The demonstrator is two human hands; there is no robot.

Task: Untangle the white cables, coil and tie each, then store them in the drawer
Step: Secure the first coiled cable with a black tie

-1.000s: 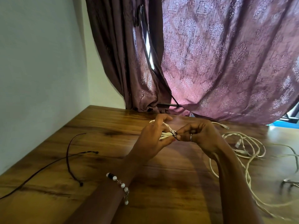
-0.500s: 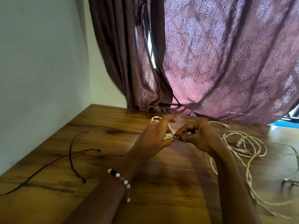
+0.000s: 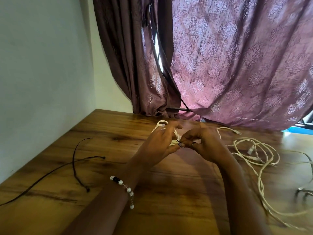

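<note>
We held the coiled white cable in our left hand, its bunched strands clamped between thumb and fingers, with one loop of the coil showing above the knuckles toward the curtain. Our right hand met it just beside the bundle, thumb and forefinger pinched together on a thin dark tie that touched the strands where the two hands came together. Whether the tie ran fully around the coil, we could not tell; our fingers hid that part.

Both hands were raised a little above the wooden table, forearms reaching in from the lower edge and angling toward each other. The left wrist carried a beaded bracelet, and a ring showed on a right finger.

To the right of our right hand, the loose white cables lay tangled on the table, connectors among the loops, one strand trailing toward the near right corner. Well apart on the left, thin dark cords lay on the wood near the wall.
</note>
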